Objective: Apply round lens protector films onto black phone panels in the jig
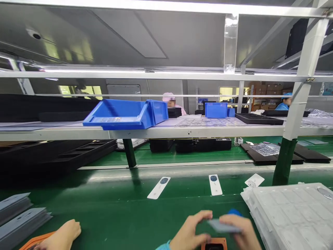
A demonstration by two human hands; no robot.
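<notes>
My right hand (246, 231) grips a thin grey card (225, 226), somewhat blurred, between thumb and fingers at the lower right of centre. Just left of it is my left hand (191, 232), its thumb and index finger spread apart, with the index fingertip close to the card's left end. Below the card, between the two hands, an orange frame with a dark opening (214, 243) shows at the bottom edge. A round blue object (235, 212) is partly hidden behind my right hand.
Three white cards, (158, 188) (215, 185) (254, 180), lie on the green belt (117, 208). White trays (293, 211) are stacked right; grey stacks (20, 224) stand left. Another person's hand (65, 233) touches an orange object. Blue bins (125, 113) sit on the shelf.
</notes>
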